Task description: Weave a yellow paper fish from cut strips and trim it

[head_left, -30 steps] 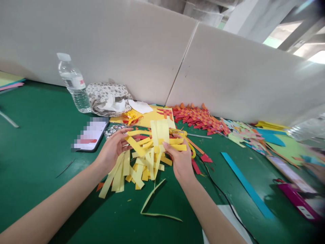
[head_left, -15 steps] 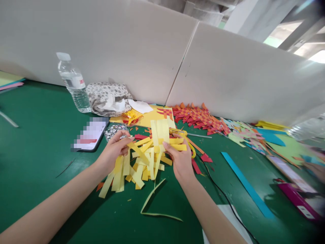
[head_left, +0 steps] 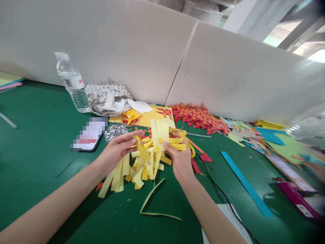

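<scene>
Both hands on yellow strips [head_left: 149,159]
Left hand [head_left: 115,150] pinches one strip, right hand [head_left: 180,161] clamps the bundle low over the green table [head_left: 38,149]. Scissors [head_left: 188,140] lie just behind the right hand; googly eyes [head_left: 115,129] and phone [head_left: 87,138] near the left; water bottle [head_left: 72,84] farther back.

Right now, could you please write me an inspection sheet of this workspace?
Surface: green table, with paper scraps scattered on it.
Job's things: yellow paper strips, partly interlaced and bunched between both hands; one curled offcut lies in front.
Clutter: water bottle, phone, dish of googly eyes, patterned cloth, woven paper fish, blue strip.
Hands: left hand pinches one strip; right hand grips the bundle.
Cables: black cable runs from beside the right hand to the near edge.
Surroundings: white partition boards behind the table.
</scene>
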Demonstrator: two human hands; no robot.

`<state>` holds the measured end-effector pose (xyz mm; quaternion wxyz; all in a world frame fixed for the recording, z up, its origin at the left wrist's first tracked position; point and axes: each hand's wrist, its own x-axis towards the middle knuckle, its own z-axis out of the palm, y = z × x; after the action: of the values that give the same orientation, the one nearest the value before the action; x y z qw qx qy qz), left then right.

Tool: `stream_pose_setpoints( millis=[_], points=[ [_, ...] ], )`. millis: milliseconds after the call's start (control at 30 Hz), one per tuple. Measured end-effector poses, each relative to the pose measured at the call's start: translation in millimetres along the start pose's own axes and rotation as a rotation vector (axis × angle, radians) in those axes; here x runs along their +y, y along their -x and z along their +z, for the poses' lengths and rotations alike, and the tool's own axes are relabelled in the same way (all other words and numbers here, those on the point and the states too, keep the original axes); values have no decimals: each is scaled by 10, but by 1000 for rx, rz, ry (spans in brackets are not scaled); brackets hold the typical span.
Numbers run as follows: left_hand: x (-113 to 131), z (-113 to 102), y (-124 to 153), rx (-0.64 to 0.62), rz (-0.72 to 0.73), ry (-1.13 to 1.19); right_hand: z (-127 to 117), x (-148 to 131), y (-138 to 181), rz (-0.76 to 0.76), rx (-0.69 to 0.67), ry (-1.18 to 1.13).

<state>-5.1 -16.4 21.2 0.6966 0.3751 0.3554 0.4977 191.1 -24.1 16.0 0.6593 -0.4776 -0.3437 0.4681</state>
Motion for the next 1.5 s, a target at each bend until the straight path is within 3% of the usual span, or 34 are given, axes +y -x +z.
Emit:
stream_pose_setpoints(
  millis=[133,500,700,867,1000,1133,1233,1367,1500],
  points=[
    [-64,-6,5,154,94,-105,16,-7,15,6,-12,18],
    [-13,46,34,331,352,-547,105,-95,185,66,-309,256],
    [-79,-14,6,382,414,-662,103,-98,182,116,-317,238],
    [-100,7,59,307,621,-823,117,-94,182,181,-311,175],
    [-145,-34,72,272,898,-971,115,-62,181,220,-300,163],
    [-164,-84,92,169,1199,-1131,103,-18,167,210,-275,164],
    [-169,-121,122,55,1339,-1310,88,20,144,203,-261,148],
    [-188,-162,154,-131,1430,-1451,65,78,107,170,-233,153],
    [-184,-140,186,-255,1371,-1488,58,108,95,180,-212,146]
  ],
)
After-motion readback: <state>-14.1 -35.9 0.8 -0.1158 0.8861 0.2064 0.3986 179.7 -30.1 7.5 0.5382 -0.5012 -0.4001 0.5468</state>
